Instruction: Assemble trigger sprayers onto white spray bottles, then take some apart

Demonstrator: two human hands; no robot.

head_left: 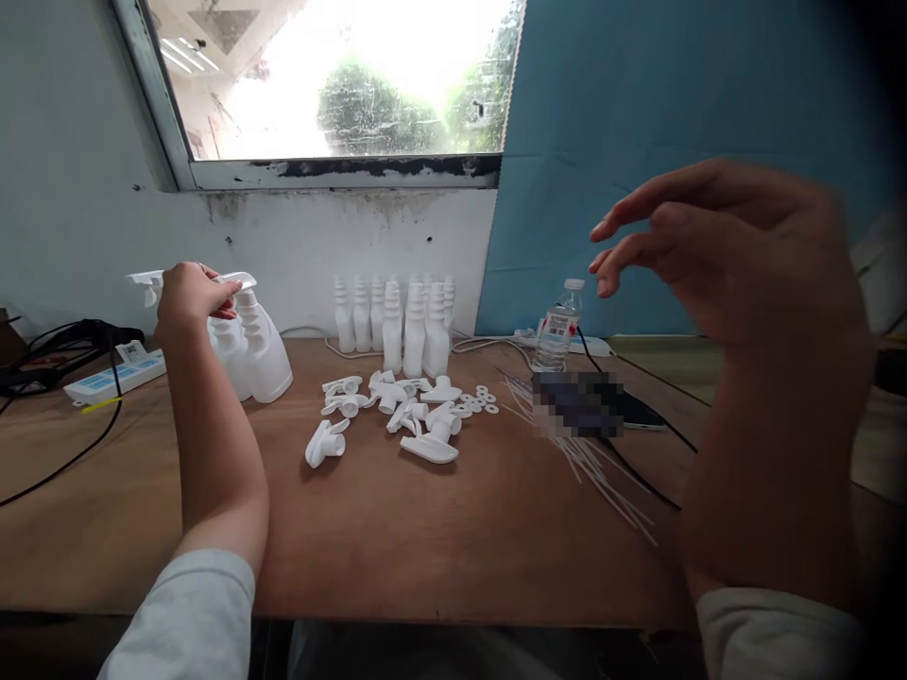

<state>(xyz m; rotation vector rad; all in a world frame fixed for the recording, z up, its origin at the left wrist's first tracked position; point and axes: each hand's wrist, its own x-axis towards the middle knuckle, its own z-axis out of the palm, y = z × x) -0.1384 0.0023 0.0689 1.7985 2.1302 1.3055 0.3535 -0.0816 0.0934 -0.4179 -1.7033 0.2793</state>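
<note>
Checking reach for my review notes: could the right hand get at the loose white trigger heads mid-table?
Probably yes: the right hand is raised, open and empty, and the trigger heads lie uncovered on the table with bare wood in front.

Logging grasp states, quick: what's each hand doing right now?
left hand: closed on the trigger top of a white spray bottle.
right hand: open, raised above the table, holding nothing.

Water bottle [559, 326] at table's 1 o'clock. Dark phone [644, 414] at 3. Power strip [106, 380] at 10, black cables [63, 463] at 9. Window [340, 80] at 12.
</note>
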